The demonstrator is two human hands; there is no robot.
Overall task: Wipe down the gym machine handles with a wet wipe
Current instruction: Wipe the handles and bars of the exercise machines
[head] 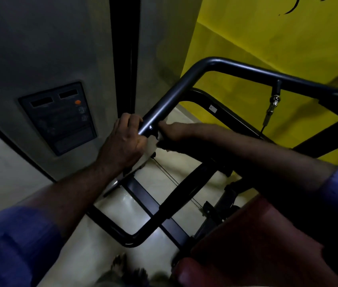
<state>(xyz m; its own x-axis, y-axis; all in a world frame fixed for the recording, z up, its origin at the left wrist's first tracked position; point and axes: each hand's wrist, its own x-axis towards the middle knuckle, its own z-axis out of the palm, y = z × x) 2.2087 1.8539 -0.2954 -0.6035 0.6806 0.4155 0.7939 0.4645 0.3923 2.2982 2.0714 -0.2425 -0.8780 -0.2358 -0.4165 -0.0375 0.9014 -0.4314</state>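
Note:
A dark metal pull-down bar [176,90] slants from the upper right down to the middle of the head view. My left hand [124,139] grips its lower end, fingers curled round the tube. My right hand [176,131] is just right of it on the same end and holds a white wet wipe [160,136] against the bar. Only small pale bits of the wipe show beside the fingers. Blue sleeves cover both forearms near the frame's bottom corners.
A grey weight-stack cover with a dark instruction panel [60,119] stands at left. A cable clip [274,102] hangs from the bar at right, before a yellow wall [277,42]. Below are the black machine frame [143,195], a red seat pad [257,241] and pale floor tiles.

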